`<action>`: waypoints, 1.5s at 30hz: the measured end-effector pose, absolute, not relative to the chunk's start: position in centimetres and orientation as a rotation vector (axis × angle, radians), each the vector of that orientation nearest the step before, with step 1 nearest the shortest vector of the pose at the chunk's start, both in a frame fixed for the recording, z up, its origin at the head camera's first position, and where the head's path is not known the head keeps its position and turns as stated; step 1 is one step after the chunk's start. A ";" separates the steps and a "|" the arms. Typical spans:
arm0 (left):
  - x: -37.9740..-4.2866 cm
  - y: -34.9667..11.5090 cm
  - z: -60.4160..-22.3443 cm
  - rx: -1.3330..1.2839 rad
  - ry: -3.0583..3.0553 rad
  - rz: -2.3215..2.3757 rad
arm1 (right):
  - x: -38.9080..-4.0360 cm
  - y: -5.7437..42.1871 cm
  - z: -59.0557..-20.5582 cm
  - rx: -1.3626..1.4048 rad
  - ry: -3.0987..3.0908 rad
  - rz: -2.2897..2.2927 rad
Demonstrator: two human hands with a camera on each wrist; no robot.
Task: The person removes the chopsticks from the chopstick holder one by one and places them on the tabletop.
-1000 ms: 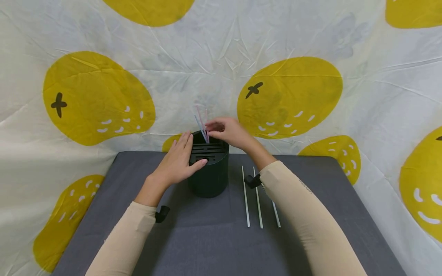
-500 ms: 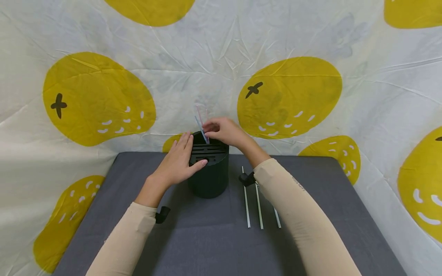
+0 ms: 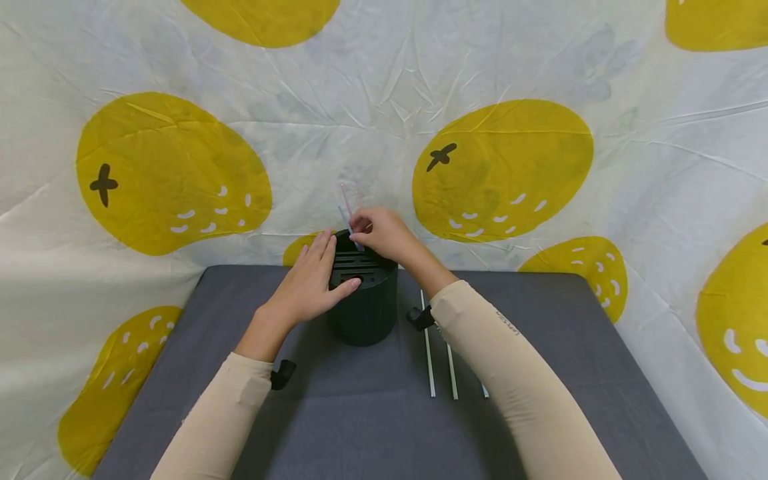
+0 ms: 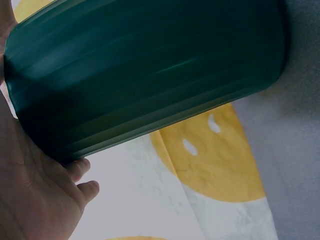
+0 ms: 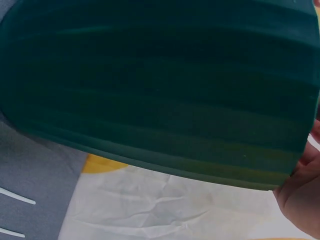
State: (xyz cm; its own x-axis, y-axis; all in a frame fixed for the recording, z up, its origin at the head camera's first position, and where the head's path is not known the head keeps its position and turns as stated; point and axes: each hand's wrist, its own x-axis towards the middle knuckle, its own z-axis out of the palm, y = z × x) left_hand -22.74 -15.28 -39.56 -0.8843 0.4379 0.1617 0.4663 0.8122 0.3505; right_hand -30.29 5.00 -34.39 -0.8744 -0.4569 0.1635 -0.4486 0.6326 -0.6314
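Observation:
A dark green round container (image 3: 363,317) with a black slotted top (image 3: 355,261) stands near the table's far edge. My left hand (image 3: 305,281) rests on its left rim, fingers straight and thumb lying across the front of the top. At the back opening, my right hand (image 3: 384,233) pinches a thin straw between thumb and fingertips; the fingers hide much of it. A pink straw (image 3: 345,197) and a pale blue straw (image 3: 343,213) stick up there, leaning left. The container's ribbed wall fills much of both wrist views.
Three pale straws lie on the grey tablecloth (image 3: 360,427) right of the container: one nearest it (image 3: 429,367), a middle straw (image 3: 452,377) and one mostly under the right forearm (image 3: 485,392). A white curtain (image 3: 336,87) with yellow fruit prints hangs behind.
My right hand has shifted slightly left and inward over the opening, its fingertips now over the upright straws. The right forearm covers more of the lying straws. My left hand stays put.

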 end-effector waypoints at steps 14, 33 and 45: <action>-22.8 -15.3 -39.7 -0.724 -2.919 -0.598 | -30.4 4.7 -34.8 -0.798 2.870 -1.044; -22.9 -15.2 -39.4 -0.697 -2.951 -0.595 | -29.7 7.8 -33.0 -0.846 2.634 -1.650; -23.0 -15.4 -39.6 -0.682 -2.954 -0.600 | -28.0 11.1 -29.0 -0.936 2.505 -2.086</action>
